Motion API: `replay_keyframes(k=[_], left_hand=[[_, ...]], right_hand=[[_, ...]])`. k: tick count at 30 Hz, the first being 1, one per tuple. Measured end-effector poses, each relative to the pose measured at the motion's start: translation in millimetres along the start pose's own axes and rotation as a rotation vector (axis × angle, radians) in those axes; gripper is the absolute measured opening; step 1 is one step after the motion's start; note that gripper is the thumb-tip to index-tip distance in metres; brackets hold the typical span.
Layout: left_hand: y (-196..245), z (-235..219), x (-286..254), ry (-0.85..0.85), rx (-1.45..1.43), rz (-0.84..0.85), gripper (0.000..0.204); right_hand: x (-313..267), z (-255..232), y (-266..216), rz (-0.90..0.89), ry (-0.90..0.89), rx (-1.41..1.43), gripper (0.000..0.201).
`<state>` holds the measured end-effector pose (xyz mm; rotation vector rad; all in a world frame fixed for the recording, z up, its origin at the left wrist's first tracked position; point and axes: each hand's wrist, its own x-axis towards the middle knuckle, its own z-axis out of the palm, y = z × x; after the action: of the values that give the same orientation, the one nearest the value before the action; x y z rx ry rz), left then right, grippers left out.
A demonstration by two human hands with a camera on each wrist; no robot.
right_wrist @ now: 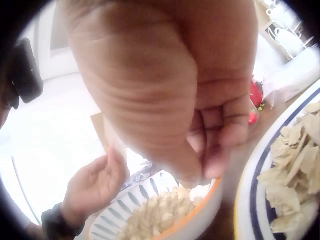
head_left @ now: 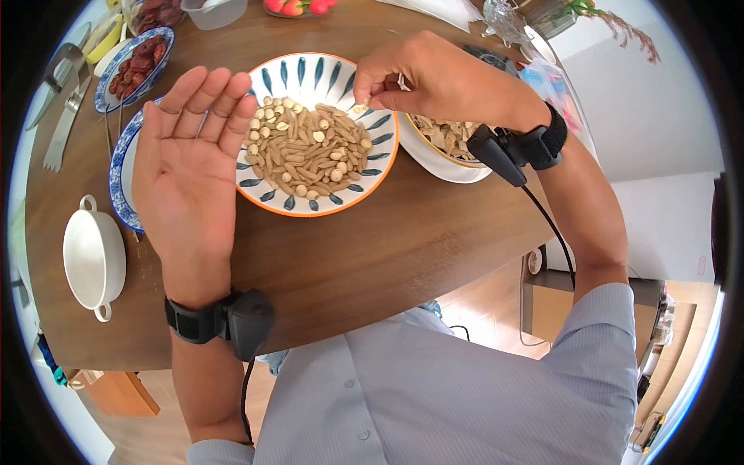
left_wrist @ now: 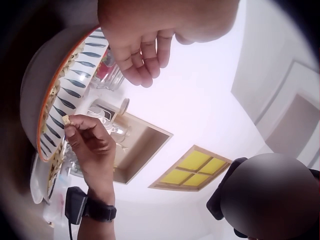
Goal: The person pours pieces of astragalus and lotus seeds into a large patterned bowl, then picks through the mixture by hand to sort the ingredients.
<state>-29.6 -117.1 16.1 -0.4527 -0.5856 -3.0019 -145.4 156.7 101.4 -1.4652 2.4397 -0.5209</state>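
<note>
A small pale nut kernel [head_left: 364,103] was pinched between the thumb and fingertips of the right hand [head_left: 430,77], just above the far rim of the round white ceramic bowl with blue leaf marks and an orange edge [head_left: 381,122]. That bowl sat on the round brown wooden tabletop [head_left: 372,256] and held a heap of tan slivers and pale round kernels [head_left: 310,151]. The left hand [head_left: 190,167] hovered at the bowl's left edge, palm up, fingers straight and together, holding nothing.

Just right of the bowl, partly under the right wrist, stood a white blue-rimmed dish of dried beige slices [head_left: 446,136]. Left of the bowl, under the left hand, lay a blue-patterned plate [head_left: 120,174]; beyond it was a blue-rimmed plate of dark red dried fruit [head_left: 136,66]. Well left of the bowl and nearer the person stood a white two-handled ceramic pot [head_left: 93,257].
</note>
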Motion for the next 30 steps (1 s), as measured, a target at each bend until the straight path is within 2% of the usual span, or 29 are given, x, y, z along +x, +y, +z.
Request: replay_keyframes(k=[4, 7, 10, 13, 14, 15, 17, 19, 20, 21, 23, 24, 25, 27, 30], left_hand=[[-0.8, -2.6, 0.6, -0.023, -0.01, -0.011, 0.053], [-1.9, -1.4, -0.2, -0.009, -0.005, -0.006, 0.052], [-2.2, -0.6, -0.1, -0.017, -0.009, -0.002, 0.052], [-3.1, 0.2, 0.0, -0.035, -0.026, -0.01, 0.052], [-3.3, 1.3, -0.2, -0.034, -0.025, -0.011, 0.052], [-3.5, 2.7, -0.7, -0.032, -0.01, -0.011, 0.052], [-5.3, 3.6, -1.1, -0.031, 0.003, -0.017, 0.052], [-5.0, 2.0, -1.1, -0.023, 0.013, -0.019, 0.052], [-4.8, 1.3, -0.9, -0.021, 0.017, -0.018, 0.052], [-4.6, 0.7, -0.6, -0.017, 0.017, -0.019, 0.053], [-4.4, 0.2, -0.3, -0.006, 0.015, -0.009, 0.053], [-4.5, 0.7, -0.1, -0.003, 0.015, -0.006, 0.053], [-4.5, 1.3, -0.5, 0.001, 0.016, -0.004, 0.054], [-4.7, 2.7, -1.1, 0.013, 0.01, 0.001, 0.054], [-7.0, 5.8, -1.1, 0.029, 0.004, -0.001, 0.053]], right_hand=[[-16.7, -8.6, -3.7, 0.039, 0.029, -0.05, 0.012], [-37.8, -19.7, 0.6, 0.009, 0.127, -0.015, 0.013], [-62.1, -33.7, 10.9, 0.195, 0.153, -0.083, 0.01], [-68.4, -42.1, 19.0, 0.195, 0.123, -0.176, 0.012], [-66.1, -42.6, 20.4, 0.186, 0.113, -0.303, 0.014], [-57.3, -36.0, 16.5, 0.187, 0.115, -0.302, 0.014], [-31.0, -12.7, -1.7, -0.028, 0.289, -0.188, 0.016], [-6.9, 4.9, -18.2, -0.127, 0.238, -0.376, 0.012], [1.0, 15.7, -17.4, -0.257, 0.279, -0.503, 0.01], [9.3, 18.8, -18.8, -0.263, 0.279, -0.499, 0.01], [23.7, 20.0, -22.3, -0.218, 0.061, -0.638, 0.008], [28.0, 18.9, -26.9, -0.177, 0.014, -0.68, 0.008], [31.6, 20.0, -27.3, -0.186, 0.01, -0.679, 0.008], [35.9, 23.4, -26.5, -0.088, -0.042, -0.706, 0.009], [37.3, 33.1, -17.3, -0.12, 0.005, -0.682, 0.01]])
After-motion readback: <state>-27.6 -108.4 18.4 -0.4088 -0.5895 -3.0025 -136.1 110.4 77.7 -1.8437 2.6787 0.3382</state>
